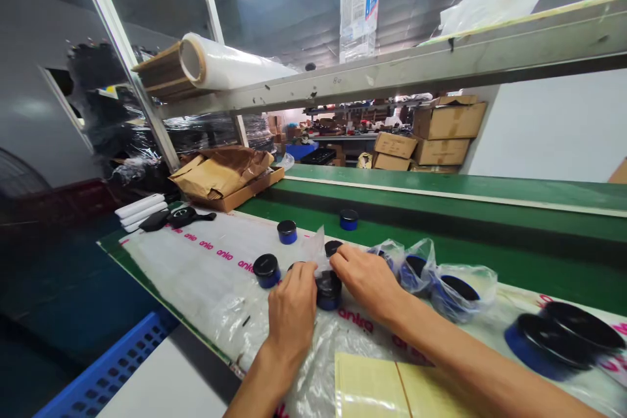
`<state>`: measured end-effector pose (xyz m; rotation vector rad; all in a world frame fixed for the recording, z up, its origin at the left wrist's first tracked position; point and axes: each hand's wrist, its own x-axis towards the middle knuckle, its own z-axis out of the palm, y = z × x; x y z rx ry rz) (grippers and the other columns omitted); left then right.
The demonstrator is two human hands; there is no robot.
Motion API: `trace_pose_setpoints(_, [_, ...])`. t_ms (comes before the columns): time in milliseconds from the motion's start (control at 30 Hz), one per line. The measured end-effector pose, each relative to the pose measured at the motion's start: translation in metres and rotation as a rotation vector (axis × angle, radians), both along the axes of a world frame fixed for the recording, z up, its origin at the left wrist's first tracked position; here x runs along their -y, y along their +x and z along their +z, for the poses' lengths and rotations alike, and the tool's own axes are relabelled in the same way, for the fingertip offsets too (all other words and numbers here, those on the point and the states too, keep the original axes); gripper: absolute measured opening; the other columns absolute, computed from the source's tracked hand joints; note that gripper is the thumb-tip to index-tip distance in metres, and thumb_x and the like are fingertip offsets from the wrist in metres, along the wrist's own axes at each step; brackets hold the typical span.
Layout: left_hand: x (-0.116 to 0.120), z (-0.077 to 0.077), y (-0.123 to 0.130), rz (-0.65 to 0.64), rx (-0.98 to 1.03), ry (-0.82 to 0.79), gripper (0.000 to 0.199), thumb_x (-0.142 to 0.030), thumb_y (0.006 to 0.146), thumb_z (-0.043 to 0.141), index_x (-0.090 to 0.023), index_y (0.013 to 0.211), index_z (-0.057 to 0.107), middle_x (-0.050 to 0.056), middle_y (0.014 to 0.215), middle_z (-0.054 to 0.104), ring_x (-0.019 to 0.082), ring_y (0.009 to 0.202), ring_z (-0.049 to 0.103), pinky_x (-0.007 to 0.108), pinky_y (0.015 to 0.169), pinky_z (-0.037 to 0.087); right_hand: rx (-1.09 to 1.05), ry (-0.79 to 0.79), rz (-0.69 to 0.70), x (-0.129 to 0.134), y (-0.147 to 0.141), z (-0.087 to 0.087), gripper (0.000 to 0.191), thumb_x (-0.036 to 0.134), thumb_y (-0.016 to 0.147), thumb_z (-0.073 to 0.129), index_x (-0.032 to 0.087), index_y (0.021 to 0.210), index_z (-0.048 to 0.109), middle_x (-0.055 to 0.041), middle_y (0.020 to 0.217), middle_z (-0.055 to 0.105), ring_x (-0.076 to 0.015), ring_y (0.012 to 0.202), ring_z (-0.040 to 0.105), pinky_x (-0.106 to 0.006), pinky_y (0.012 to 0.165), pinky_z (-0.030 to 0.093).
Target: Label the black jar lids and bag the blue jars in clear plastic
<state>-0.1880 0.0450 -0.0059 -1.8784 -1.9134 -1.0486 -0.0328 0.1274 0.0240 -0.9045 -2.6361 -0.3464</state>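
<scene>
My left hand (292, 304) is closed at the middle of the plastic-covered table, its fingertips at a small clear plastic piece (316, 247). My right hand (365, 277) is closed just to the right, fingers pinched at the same piece's other side. Between the hands stands a blue jar with a black lid (328, 290). Another lidded jar (267, 270) is left of my left hand, and one (287, 232) sits farther back. Jars in clear bags, among them a bagged jar (456, 294), stand beyond my right forearm.
Large lidded jars (548, 346) stand at the right. Yellow sheets (372, 386) lie at the front edge. An open carton with brown paper (228, 176), black paddles (183, 217) and white rolls (141, 210) are back left. A green belt (490, 209) runs behind; a shelf beam (313, 86) crosses above.
</scene>
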Motion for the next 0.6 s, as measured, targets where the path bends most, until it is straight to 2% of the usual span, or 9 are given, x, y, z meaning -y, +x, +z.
trace_pose_setpoints(233, [0.003,-0.005,0.002,0.058,-0.171,0.006,0.024,-0.006,0.095,0.049,-0.022,0.112,0.057,0.001,0.096,0.071,0.018,0.083,0.070,0.026,0.064,0.046,0.096,-0.094,-0.090,0.002,-0.006,0.005,0.018,0.005,0.094,0.052,0.015,0.102,0.064,-0.0111,0.093,0.069,-0.0271,0.085,0.069,-0.029,0.061,0.045])
trace_pose_setpoints(500, [0.013,-0.012,0.005,0.066,-0.152,0.059,0.026,-0.008,0.095,0.050,-0.022,0.116,0.055,0.000,0.100,0.073,0.019,0.077,0.072,0.028,0.061,0.049,0.051,-0.269,-0.127,0.006,0.006,0.005,0.020,0.011,0.096,0.052,0.018,0.094,0.071,-0.0073,0.096,0.076,-0.0238,0.087,0.071,-0.027,0.063,0.041])
trace_pose_setpoints(600, [0.015,-0.011,0.005,0.052,-0.114,0.049,0.022,-0.011,0.096,0.047,-0.023,0.111,0.057,0.000,0.098,0.074,0.020,0.078,0.073,0.028,0.063,0.050,0.018,-0.316,-0.136,0.010,0.011,0.004,0.020,0.017,0.097,0.053,0.020,0.091,0.071,-0.0057,0.093,0.077,-0.0237,0.087,0.072,-0.027,0.063,0.039])
